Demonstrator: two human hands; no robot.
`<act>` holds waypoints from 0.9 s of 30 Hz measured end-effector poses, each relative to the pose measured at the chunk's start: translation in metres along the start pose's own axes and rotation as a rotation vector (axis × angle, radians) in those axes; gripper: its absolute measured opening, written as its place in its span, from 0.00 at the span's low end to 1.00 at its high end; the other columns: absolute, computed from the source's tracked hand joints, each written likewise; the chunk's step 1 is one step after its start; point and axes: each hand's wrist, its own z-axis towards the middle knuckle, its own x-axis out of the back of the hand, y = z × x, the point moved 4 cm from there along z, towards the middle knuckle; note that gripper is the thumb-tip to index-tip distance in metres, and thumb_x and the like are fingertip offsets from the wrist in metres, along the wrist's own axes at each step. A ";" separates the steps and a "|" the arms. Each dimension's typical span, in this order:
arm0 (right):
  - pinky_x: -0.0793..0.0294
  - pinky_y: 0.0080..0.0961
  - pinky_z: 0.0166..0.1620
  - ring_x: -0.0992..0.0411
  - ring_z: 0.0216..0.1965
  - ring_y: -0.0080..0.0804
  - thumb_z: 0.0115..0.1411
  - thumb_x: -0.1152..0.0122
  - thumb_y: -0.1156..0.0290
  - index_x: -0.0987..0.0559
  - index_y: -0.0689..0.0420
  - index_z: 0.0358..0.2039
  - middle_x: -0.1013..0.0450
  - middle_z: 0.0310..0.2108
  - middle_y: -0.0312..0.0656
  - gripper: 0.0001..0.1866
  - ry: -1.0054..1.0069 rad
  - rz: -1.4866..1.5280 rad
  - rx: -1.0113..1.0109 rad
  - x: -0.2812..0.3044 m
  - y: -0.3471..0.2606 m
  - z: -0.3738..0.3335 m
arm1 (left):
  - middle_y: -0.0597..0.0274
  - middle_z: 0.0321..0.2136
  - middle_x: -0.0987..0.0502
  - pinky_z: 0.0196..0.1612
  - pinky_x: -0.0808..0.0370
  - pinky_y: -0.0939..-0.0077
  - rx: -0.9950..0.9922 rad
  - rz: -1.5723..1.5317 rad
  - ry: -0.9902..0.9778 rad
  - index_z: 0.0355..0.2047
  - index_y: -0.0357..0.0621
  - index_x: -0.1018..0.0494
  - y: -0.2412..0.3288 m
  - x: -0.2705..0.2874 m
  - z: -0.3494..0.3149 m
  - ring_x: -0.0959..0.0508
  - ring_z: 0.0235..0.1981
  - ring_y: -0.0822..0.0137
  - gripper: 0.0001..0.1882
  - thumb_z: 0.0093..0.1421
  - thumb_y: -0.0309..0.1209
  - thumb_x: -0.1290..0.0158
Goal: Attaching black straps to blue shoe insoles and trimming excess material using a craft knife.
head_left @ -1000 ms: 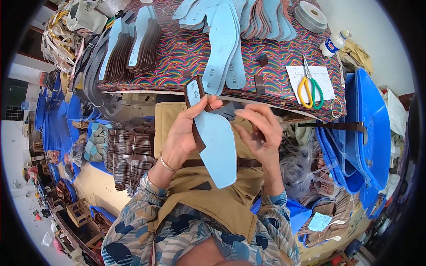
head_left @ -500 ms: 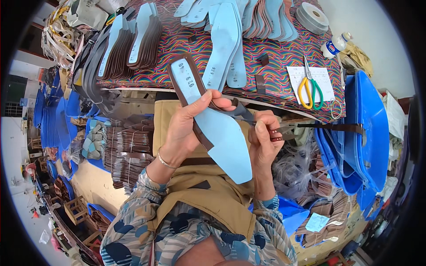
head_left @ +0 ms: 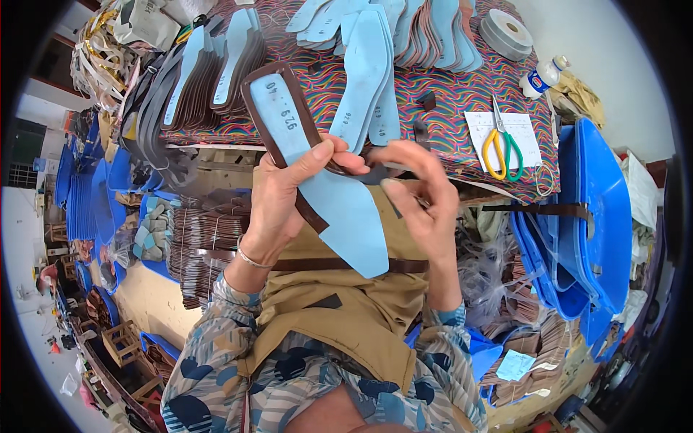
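Observation:
My left hand (head_left: 289,191) is closed on a light blue insole (head_left: 346,227), thumb on top. Dark brown edging (head_left: 253,108) wraps its heel end and runs down the sides. The wider blue end hangs toward my apron. My right hand (head_left: 426,198) is raised just right of the insole, slightly smeared by motion, with thumb and fingers curved but apart. Close to its fingertips is a short dark strip end (head_left: 373,173) by my left fingers; contact is unclear. No snips show in my right hand; its palm side is partly hidden.
On the patterned table (head_left: 303,101) lie stacked blue insoles (head_left: 364,65), edged insoles (head_left: 234,61), scissors (head_left: 502,141) on paper, a tape roll (head_left: 507,32) and a white bottle (head_left: 543,76). Blue bins (head_left: 603,216) stand right; bundled brown pieces (head_left: 209,238) lie left.
The insole has shifted a little left and up with my left hand. My right hand has moved up and left, its fingers have opened, and the red-handled snips are out of sight.

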 end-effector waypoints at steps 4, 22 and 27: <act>0.35 0.15 0.29 0.32 0.28 0.17 0.56 0.39 0.81 0.23 0.62 0.45 0.27 0.30 0.35 0.15 -0.239 -0.020 -0.014 -0.008 0.008 0.008 | 0.46 0.31 0.19 0.37 0.19 0.66 -0.061 -0.003 0.015 0.39 0.33 0.27 0.008 0.002 -0.001 0.17 0.33 0.59 0.10 0.61 0.28 0.45; 0.37 0.16 0.23 0.33 0.21 0.13 0.52 0.35 0.80 0.20 0.63 0.35 0.27 0.21 0.32 0.09 -0.201 -0.284 -0.313 0.047 0.001 -0.031 | 0.61 0.29 0.27 0.48 0.25 0.53 -0.171 -0.283 -0.075 0.34 0.38 0.32 0.034 0.058 0.021 0.23 0.36 0.60 0.08 0.66 0.31 0.51; 0.38 0.12 0.25 0.33 0.23 0.12 0.51 0.34 0.78 0.20 0.62 0.32 0.28 0.22 0.29 0.07 -0.018 -0.397 -0.376 0.131 -0.051 0.007 | 0.63 0.30 0.27 0.50 0.27 0.58 -0.180 -0.377 -0.010 0.39 0.40 0.30 0.036 0.109 0.023 0.25 0.39 0.61 0.07 0.67 0.31 0.52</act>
